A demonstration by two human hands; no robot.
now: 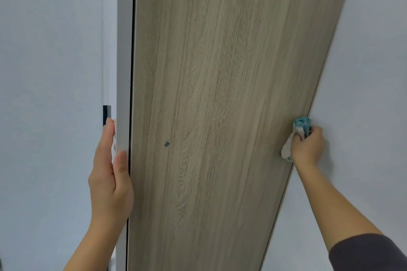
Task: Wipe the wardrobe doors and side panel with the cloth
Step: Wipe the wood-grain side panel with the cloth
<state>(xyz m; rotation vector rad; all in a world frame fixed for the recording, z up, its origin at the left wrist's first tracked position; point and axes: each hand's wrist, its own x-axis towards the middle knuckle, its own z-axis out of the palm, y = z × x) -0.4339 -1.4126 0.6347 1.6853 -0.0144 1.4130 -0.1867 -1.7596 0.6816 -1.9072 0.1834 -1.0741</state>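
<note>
The wood-grain side panel (215, 94) of the wardrobe fills the middle of the view. Its white door (123, 72) shows edge-on at the left. My left hand (112, 174) grips that white door edge, thumb on the front and fingers wrapped behind. My right hand (307, 145) is closed around a bunched white and teal cloth (301, 126) and presses it against the panel's right edge, where the panel meets the wall.
A pale wall (370, 72) runs along the panel's right side. A small metal screw fitting (167, 143) sits in the panel. A dark handle piece (107, 114) shows just above my left fingers. Another pale surface (50, 94) lies left.
</note>
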